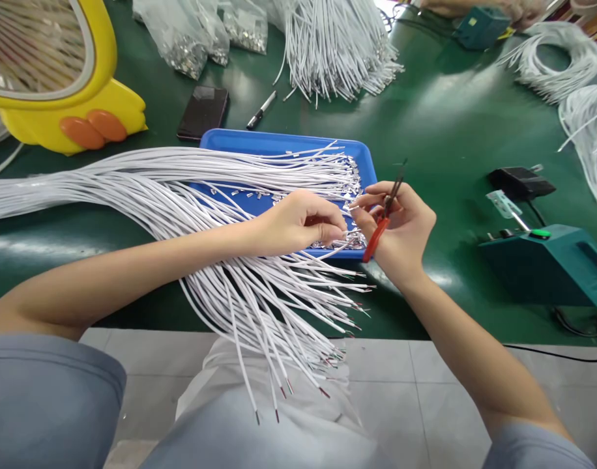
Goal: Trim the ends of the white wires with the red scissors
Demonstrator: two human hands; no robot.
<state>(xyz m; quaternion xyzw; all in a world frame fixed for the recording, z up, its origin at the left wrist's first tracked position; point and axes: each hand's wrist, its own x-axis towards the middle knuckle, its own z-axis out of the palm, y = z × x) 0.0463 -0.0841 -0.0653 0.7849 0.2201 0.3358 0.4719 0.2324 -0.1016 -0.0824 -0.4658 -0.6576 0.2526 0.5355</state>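
My left hand (311, 225) is closed in a pinch over the blue tray (283, 138), with a thin cable end just showing at its fingertips. My right hand (406, 228) faces it, closed around red-handled scissors (377, 240) whose dark blades point up and away. Thumb and forefinger of that hand also pinch a tiny silvery piece (354, 208). Small metal connectors (352, 241) lie in the tray beneath both hands. A bundle of white cables (220, 168) runs into the tray; other white cables (274, 293) with stripped, coloured wire ends fan out below my left forearm.
A green machine (547, 264) and a black adapter (521, 182) stand right. Behind the tray lie a phone (203, 112), a pen (262, 109), bags of metal parts (181, 49) and more cables (335, 52). A yellow fan (107, 98) stands left. A co-worker's hands (504, 10) show at the back.
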